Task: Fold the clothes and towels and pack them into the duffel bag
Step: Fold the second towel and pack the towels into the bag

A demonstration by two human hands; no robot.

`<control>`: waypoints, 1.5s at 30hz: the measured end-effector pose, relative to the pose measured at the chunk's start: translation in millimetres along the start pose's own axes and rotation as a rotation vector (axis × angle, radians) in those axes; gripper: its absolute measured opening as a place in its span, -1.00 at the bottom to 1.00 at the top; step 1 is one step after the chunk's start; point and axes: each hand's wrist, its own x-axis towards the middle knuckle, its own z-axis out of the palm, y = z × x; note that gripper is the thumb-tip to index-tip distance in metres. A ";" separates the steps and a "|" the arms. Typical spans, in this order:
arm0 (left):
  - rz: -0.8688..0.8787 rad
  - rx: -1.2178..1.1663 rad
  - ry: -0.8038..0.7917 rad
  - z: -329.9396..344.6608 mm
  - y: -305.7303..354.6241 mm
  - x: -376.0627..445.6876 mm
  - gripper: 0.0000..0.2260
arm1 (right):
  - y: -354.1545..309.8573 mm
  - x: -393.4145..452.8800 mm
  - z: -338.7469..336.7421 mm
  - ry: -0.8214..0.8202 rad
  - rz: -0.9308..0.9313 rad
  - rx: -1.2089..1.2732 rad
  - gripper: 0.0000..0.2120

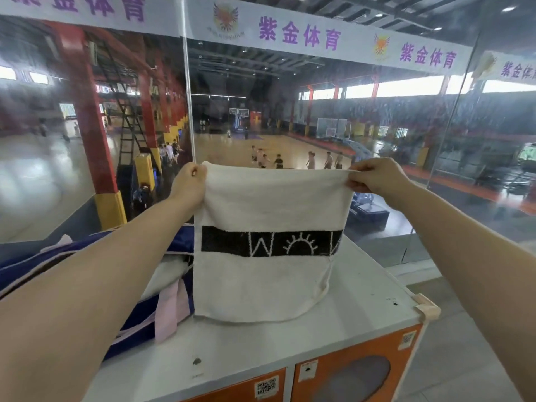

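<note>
left hand [188, 181]: top left corner of the towel was pinched, fingers curled round the edge.
right hand [374, 177]: top right corner was pinched between thumb and fingers; top hem was pulled taut between both hands.
towel [269, 204]: white, held up vertical in front of the camera; a black band with white letters and a sun mark was seen across the middle. It appeared doubled over, a second layer edge showing at lower right. Lower hem was hanging just above, or touching, the cabinet top; contact could not be told.
duffel bag [177, 245]: dark blue, pale pink straps, set on the cabinet to the left of the towel, partly hidden by the left forearm. Something white was seen inside its opening.
cabinet [362, 288]: white top with a few dark marks, orange front panels with QR stickers.
background: glass wall [435, 140] was seen behind the cabinet, with a basketball court and people beyond; a banner with purple characters ran along the top.
</note>
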 end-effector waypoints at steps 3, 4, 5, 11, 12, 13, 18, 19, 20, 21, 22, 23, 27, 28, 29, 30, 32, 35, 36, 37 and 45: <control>0.076 -0.065 0.061 5.8 13.6 2.3 -0.75 | 2.3 7.2 -0.6 0.070 -0.057 0.041 -0.85; 0.110 -0.086 0.087 5.8 19.5 2.0 -0.74 | 0.2 9.0 -1.3 0.097 -0.089 0.049 -0.87; 0.139 -0.112 0.110 6.0 24.0 1.7 -0.75 | -2.4 9.8 -2.6 0.125 -0.123 0.054 -0.88; 0.198 -0.273 0.131 -0.1 20.7 -21.2 -0.80 | -9.4 -15.3 -17.3 0.118 -0.171 0.110 -0.83; 0.195 -0.284 0.114 -1.7 16.7 -32.0 -0.79 | -6.4 -25.8 -18.8 0.082 -0.154 0.105 -0.86; 0.180 -0.287 0.091 -2.6 8.6 -43.2 -0.78 | 0.5 -36.6 -19.5 0.035 -0.125 0.088 -0.89; 0.068 -0.278 -0.051 1.7 -50.2 -114.9 -0.79 | 65.5 -84.1 -30.0 -0.417 0.140 -0.185 -0.90; 0.059 -0.252 -0.081 2.5 -60.4 -130.6 -0.80 | 77.7 -93.9 -32.3 -0.539 0.209 -0.235 -0.89; 0.050 -0.238 -0.119 3.5 -68.1 -147.0 -0.80 | 88.2 -104.0 -33.7 -0.652 0.279 -0.278 -0.87; 0.041 -0.226 -0.161 4.1 -75.2 -161.6 -0.80 | 97.8 -112.6 -34.4 -0.752 0.347 -0.312 -0.84; 0.041 -0.196 -0.203 4.6 -80.9 -176.1 -0.80 | 105.9 -121.1 -33.7 -0.838 0.407 -0.345 -0.82; 0.044 -0.148 -0.237 5.2 -87.6 -187.9 -0.80 | 112.8 -127.8 -32.1 -0.910 0.452 -0.378 -0.81; 0.012 -0.011 -0.306 9.6 -109.3 -214.9 -0.81 | 127.6 -142.0 -20.0 -1.054 0.508 -0.500 -0.79; 0.006 0.011 -0.294 10.6 -111.3 -215.6 -0.81 | 129.0 -141.9 -17.2 -1.041 0.501 -0.505 -0.79; 0.004 0.026 -0.269 11.3 -111.6 -213.4 -0.82 | 130.1 -139.4 -14.6 -1.010 0.483 -0.497 -0.80; 0.006 0.036 -0.237 12.2 -110.8 -209.3 -0.82 | 130.6 -135.5 -12.4 -0.970 0.448 -0.485 -0.81; 0.014 0.064 -0.161 13.5 -107.5 -197.3 -0.82 | 131.9 -122.4 -7.8 -0.856 0.357 -0.445 -0.83; -0.009 0.124 -0.096 19.0 -106.0 -173.0 -0.83 | 134.5 -100.4 6.8 -0.616 0.232 -0.378 -0.85; -0.034 0.143 -0.104 22.6 -107.1 -163.9 -0.82 | 136.1 -94.1 13.9 -0.547 0.199 -0.367 -0.85; -0.053 0.165 -0.118 27.3 -108.4 -154.8 -0.81 | 139.7 -87.4 21.6 -0.488 0.177 -0.354 -0.84; -0.029 0.504 -0.111 58.4 -124.4 -105.2 -0.79 | 175.6 -49.7 78.6 -0.223 0.192 -0.284 -0.80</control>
